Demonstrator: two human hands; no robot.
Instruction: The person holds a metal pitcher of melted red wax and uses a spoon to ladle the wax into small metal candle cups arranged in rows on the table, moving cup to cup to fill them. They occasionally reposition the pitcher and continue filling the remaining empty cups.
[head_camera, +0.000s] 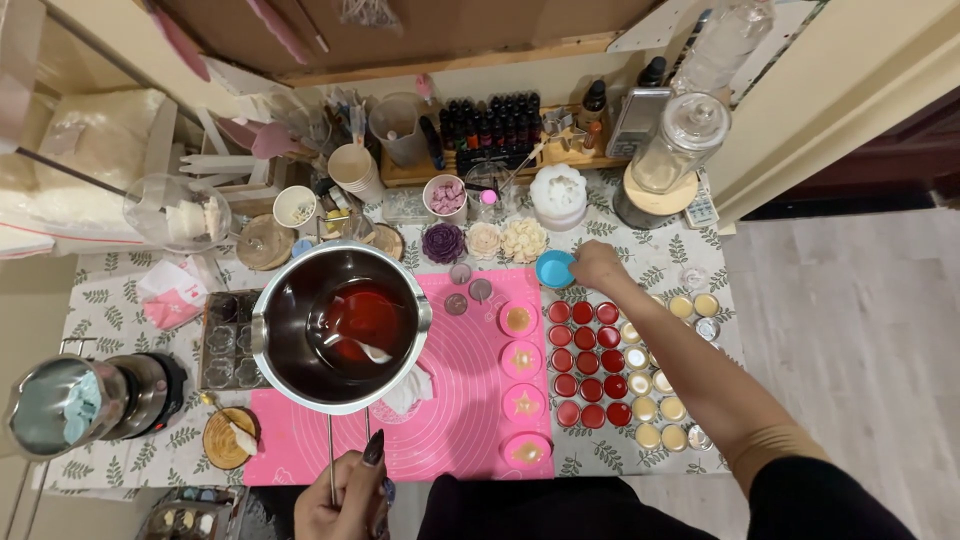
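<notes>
My left hand (345, 495) grips the thin wire handle of a steel melting pot (290, 335) at the table's near edge. The pot sits over the pink silicone mat (465, 400) and holds dark red liquid (362, 318) with a white spoon in it. My right hand (598, 265) reaches across the table and holds a small blue cup (553, 268) just beyond the mat's far right corner. Rows of small red-filled tins (590, 362) lie below that hand, with cream-filled tins (655, 385) to their right. Pink round moulds (523, 382) line the mat's right side.
A steel kettle (70, 405) lies at the left edge. A dark mould tray (225, 340) sits left of the pot. Flower-shaped candles (485, 240), cups, dropper bottles (490, 125) and a lidded glass jar (680, 145) crowd the back. A wooden coaster (228, 438) lies near the front.
</notes>
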